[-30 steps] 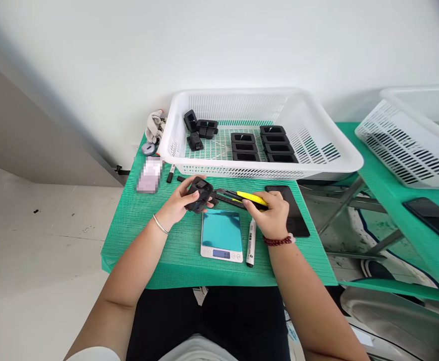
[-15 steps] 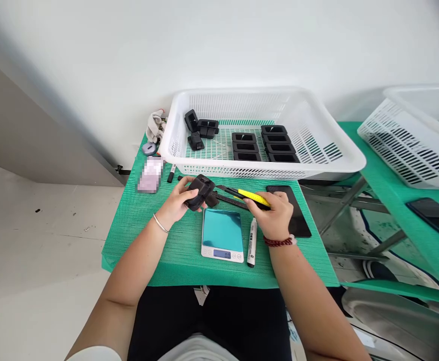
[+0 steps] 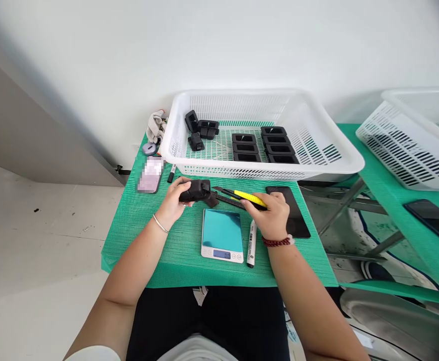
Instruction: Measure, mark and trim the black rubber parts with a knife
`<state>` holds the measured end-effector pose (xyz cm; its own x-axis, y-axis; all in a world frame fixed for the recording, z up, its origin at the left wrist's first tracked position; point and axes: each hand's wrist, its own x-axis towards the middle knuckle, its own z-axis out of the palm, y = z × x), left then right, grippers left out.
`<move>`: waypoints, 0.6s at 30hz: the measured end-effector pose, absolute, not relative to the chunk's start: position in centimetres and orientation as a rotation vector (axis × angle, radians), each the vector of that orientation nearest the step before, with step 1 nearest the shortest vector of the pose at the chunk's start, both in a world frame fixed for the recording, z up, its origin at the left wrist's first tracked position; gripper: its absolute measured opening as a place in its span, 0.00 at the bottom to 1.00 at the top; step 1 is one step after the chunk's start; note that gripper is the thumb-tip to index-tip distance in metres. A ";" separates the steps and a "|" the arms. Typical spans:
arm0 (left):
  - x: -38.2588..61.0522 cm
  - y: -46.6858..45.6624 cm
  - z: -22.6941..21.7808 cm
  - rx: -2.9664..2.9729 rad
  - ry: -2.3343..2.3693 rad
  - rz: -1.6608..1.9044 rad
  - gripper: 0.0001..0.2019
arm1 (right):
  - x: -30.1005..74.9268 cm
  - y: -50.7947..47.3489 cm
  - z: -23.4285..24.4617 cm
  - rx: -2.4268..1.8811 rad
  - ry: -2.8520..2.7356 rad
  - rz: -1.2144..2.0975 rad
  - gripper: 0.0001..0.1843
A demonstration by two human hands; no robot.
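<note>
My left hand (image 3: 172,203) is closed round a small black plastic part (image 3: 196,191), held just above the green mesh table (image 3: 137,230). My right hand (image 3: 274,215) grips a black and yellow caliper (image 3: 242,197) whose jaws reach left to the part. Directly below them sits a small digital scale (image 3: 221,234) with a shiny teal platform and nothing on it. A white marker (image 3: 251,243) lies beside the scale, under my right wrist.
A white basket (image 3: 328,150) at the back holds several black parts, some in neat rows. A dark phone (image 3: 292,210) lies right of my hand. A blurred pink item (image 3: 150,174), a pen (image 3: 171,173) and a cloth (image 3: 154,125) lie at the left. Another basket (image 3: 411,135) stands on the neighbouring table.
My left hand has turned the black part over onto its side against the caliper jaws. My right hand has stayed on the caliper, nearly still.
</note>
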<state>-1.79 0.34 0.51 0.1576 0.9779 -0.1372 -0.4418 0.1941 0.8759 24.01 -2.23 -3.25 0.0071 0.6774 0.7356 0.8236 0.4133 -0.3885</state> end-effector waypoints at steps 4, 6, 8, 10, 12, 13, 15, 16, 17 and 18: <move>-1.7 0.3 0.6 0.790 0.870 1.216 0.12 | 24.0 -2.3 -3.2 -1.352 -1.707 -0.111 0.14; -1.6 0.2 0.7 0.790 0.872 1.215 0.12 | 23.9 -2.4 -3.1 -1.323 -1.757 -0.058 0.14; -1.5 0.2 0.7 0.789 0.872 1.206 0.12 | 23.8 -2.4 -3.1 -1.302 -1.789 -0.050 0.14; -1.5 0.1 0.8 0.782 0.874 1.200 0.12 | 23.7 -2.4 -3.0 -1.331 -1.771 -0.066 0.15; -1.4 0.1 0.8 0.778 0.874 1.192 0.12 | 23.7 -2.4 -3.0 -1.364 -1.741 -0.077 0.15; -1.4 0.0 0.8 0.779 0.872 1.189 0.12 | 23.7 -2.4 -3.0 -1.363 -1.736 -0.076 0.15; -1.4 0.0 0.8 0.782 0.869 1.188 0.12 | 23.8 -2.5 -3.0 -1.329 -1.760 -0.058 0.15; -1.5 0.0 0.8 0.784 0.869 1.186 0.12 | 23.8 -2.5 -3.0 -1.314 -1.777 -0.044 0.15; -1.5 0.0 0.8 0.783 0.870 1.185 0.12 | 23.8 -2.5 -3.0 -1.306 -1.791 -0.032 0.15; -1.5 0.0 0.8 0.780 0.871 1.184 0.12 | 23.8 -2.5 -3.0 -1.308 -1.793 -0.029 0.15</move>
